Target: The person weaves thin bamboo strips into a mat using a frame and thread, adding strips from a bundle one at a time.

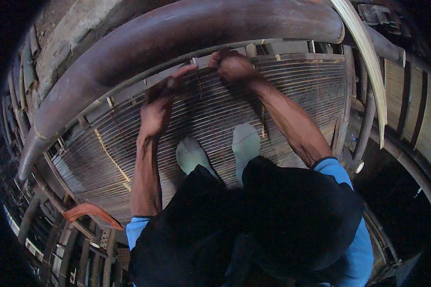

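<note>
Over there, the left hand (160, 101) points and the right hand (232, 67) curls, both near a fat brown pole (201, 28). Two socked feet (246, 143) stand on a stripy mat (301, 86).

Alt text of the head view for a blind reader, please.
A person's left hand and right hand are close together at the far edge of a surface of thin slats, beside a thick brown pole. Pale-socked feet rest on it. Whether the hands hold anything is unclear.
</note>
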Motion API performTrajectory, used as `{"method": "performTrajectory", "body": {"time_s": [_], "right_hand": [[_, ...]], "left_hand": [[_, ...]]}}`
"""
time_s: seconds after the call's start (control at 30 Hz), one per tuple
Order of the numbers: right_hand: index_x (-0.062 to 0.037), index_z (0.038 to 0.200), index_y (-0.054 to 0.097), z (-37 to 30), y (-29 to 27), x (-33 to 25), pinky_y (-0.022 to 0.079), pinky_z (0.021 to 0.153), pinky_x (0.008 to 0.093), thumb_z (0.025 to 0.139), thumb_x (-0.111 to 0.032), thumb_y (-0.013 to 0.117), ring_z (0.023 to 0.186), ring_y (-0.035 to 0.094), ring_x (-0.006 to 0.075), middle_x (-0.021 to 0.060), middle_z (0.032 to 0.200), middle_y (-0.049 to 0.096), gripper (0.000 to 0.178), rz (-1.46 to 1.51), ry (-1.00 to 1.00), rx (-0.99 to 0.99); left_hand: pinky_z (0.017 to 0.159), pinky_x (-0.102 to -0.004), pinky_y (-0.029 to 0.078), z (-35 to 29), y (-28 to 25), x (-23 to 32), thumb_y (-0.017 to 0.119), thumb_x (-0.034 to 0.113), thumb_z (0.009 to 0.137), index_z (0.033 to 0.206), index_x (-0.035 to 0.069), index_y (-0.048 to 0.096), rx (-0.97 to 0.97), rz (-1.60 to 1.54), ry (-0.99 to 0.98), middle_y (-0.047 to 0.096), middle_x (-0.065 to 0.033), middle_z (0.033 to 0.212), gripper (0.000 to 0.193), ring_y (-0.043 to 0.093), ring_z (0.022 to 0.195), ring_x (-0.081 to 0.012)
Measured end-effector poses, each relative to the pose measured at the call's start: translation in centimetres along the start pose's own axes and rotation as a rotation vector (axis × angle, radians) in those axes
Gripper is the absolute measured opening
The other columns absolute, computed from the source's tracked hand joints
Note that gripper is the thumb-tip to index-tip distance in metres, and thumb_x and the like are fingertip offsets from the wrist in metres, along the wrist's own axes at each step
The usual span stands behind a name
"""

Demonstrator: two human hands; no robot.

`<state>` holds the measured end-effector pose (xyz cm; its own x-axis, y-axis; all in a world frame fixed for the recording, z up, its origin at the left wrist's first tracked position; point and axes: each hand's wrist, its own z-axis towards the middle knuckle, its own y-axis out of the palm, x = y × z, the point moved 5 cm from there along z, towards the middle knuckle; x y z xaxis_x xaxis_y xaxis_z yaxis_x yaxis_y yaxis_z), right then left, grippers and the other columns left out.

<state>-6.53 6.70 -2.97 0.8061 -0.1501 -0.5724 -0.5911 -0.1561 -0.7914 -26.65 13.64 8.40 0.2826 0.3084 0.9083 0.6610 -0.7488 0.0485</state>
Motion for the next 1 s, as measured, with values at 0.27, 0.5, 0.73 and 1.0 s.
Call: {"method": "performTrajectory", "body": {"time_s": [0.27,0.5,0.73,1.0], "right_hand": [[-0.0128,0.109,0.064,0.4,0.1,-0.2,0.048,0.075,0.0444,0.08,-0.014,0.06,0.092,0.064,0.0345,0.0157,0.094,0.065,0.029,0.007,0.045,-0.033],[-0.0216,0.131,0.058,1.4,0.9,-0.1,0.044,0.096,0.041,0.101,-0.034,0.045,0.114,0.059,0.0318,0.018,0.123,0.061,0.035,0.097,0.069,-0.219],[-0.0243,0.135,0.055,1.5,0.9,-0.8,0.037,0.106,0.042,0.104,-0.04,0.04,0.127,0.051,0.0337,0.015,0.136,0.056,0.038,0.132,0.284,-0.464],[-0.0162,0.113,0.066,-0.7,-1.1,-1.6,0.05,0.088,0.0464,0.092,-0.035,0.057,0.101,0.064,0.0348,0.0142,0.107,0.067,0.03,0.124,0.192,0.043]], "left_hand": [[0.109,-0.0476,0.035,-2.2,-3.0,-7.4,0.04,0.028,0.106,0.075,0.008,0.055,0.233,-1.181,0.058,0.061,-0.0083,0.082,0.039,0.057,0.088,-0.0237],[0.111,-0.048,0.035,-2.5,-1.0,-7.5,0.044,0.029,0.104,0.094,0.003,0.064,0.241,-0.944,0.097,0.058,-0.0072,0.077,0.034,0.055,0.08,-0.0196],[0.08,-0.0355,0.043,-3.3,-2.1,-7.5,0.048,0.028,0.103,0.086,0.004,0.061,0.431,-0.954,-0.024,0.057,-0.0087,0.073,0.032,0.059,0.079,-0.0196],[0.078,-0.0343,0.042,-4.4,0.1,-4.8,0.042,0.021,0.105,0.067,0.009,0.041,0.501,-0.891,0.048,0.03,-0.0008,0.063,0.039,0.034,0.059,-0.015]]}}
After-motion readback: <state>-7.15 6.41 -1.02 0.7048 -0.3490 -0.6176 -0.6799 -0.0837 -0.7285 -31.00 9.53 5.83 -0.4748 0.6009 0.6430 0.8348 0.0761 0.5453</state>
